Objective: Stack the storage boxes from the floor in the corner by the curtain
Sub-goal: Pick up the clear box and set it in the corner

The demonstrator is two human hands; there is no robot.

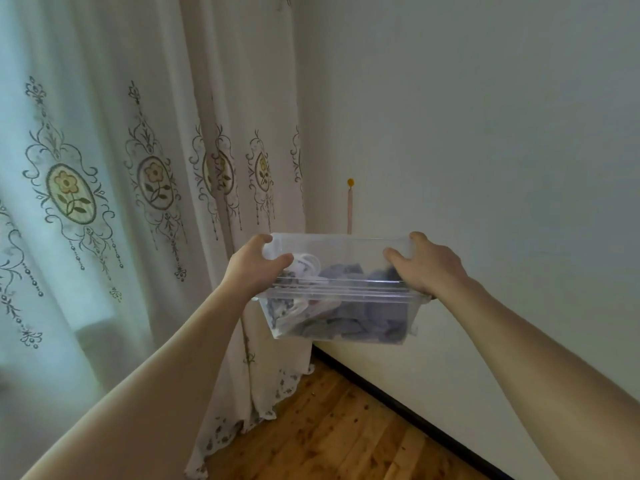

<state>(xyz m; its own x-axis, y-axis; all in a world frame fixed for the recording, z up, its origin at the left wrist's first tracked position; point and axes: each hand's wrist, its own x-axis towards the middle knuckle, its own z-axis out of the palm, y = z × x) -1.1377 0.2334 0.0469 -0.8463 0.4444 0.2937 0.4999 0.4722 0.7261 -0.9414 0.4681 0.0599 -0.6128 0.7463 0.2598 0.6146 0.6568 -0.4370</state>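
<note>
A clear plastic storage box (341,306) with no lid hangs in the air in front of the room corner, well above the floor. Bluish and white cloth items lie inside it. My left hand (254,268) grips its left rim, thumb over the edge. My right hand (427,265) grips its right rim the same way. The box tilts slightly toward me. No other storage box is in view.
A cream curtain (166,188) with embroidered flower medallions hangs on the left, its hem pooling on the wooden floor (346,427). A white wall (485,150) with a dark baseboard (408,407) runs to the right. A small yellow hook (350,182) with a strip hangs on the wall.
</note>
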